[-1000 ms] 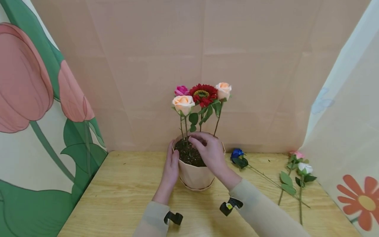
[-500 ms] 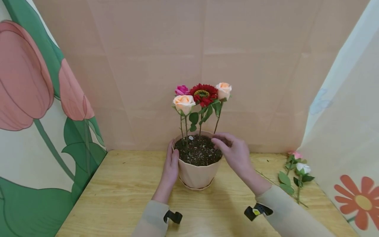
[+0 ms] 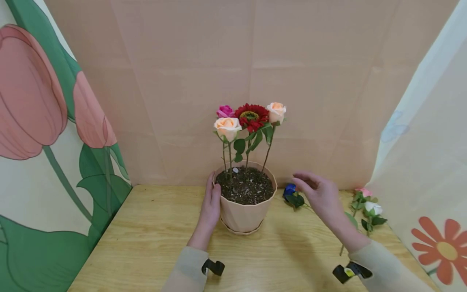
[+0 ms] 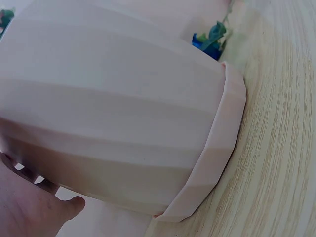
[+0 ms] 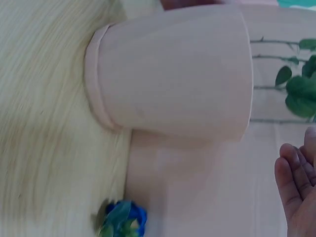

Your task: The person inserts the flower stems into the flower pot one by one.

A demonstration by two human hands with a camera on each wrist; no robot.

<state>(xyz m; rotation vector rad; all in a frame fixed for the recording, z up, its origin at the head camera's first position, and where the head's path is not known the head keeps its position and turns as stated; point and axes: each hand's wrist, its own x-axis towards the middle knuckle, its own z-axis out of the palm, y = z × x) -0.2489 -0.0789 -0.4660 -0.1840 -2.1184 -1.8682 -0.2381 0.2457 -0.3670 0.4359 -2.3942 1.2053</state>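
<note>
A beige flowerpot (image 3: 243,215) filled with dark soil (image 3: 248,188) stands on the table. In the soil stand two peach roses (image 3: 228,127), a magenta rose (image 3: 225,111) and a red sunflower-like bloom (image 3: 251,117). Against the pot's left side rests my left hand (image 3: 209,207), its fingers fairly straight along the wall; the left wrist view shows the thumb (image 4: 74,206) beside the pot. My right hand (image 3: 321,198) hovers over the table to the right of the pot, fingers loosely bent and holding nothing. Just left of those fingertips lies a blue rose (image 3: 290,191), its stem partly hidden by my arm.
At the right table edge lie a white rose (image 3: 373,208) and a pink rose (image 3: 363,192), partly covered by my right forearm. A beige backdrop (image 3: 182,121) hangs behind the wooden table (image 3: 146,235). Printed floral panels (image 3: 95,109) flank both sides.
My right hand has moved from the soil by the front peach rose, over the pot's right rim, out to the right. My left hand has stayed on the pot.
</note>
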